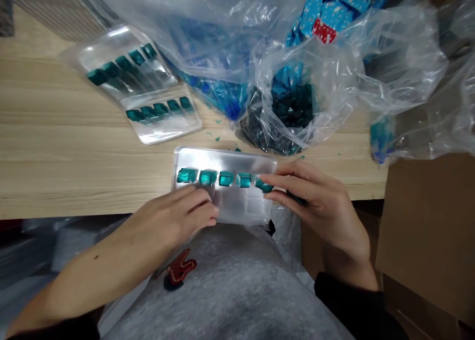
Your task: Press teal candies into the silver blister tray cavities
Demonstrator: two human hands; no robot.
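Observation:
A clear plastic tray (226,158) lies at the table's near edge, with a row of several teal foil-wrapped pieces (207,177) in its upper pockets. My left hand (178,218) grips the tray's near left edge, fingers curled around it. My right hand (315,196) pinches a teal wrapped piece (264,185) at the right end of the row, pressing it into the tray. More dark teal pieces seem tucked in that palm, though I cannot tell clearly.
Two more clear trays (163,115) with teal pieces lie on the wooden table (55,152) at the back left. Clear plastic bags (293,107) hold loose teal pieces and blue wrappers. A cardboard box (430,231) stands at the right. My grey-clothed lap is below.

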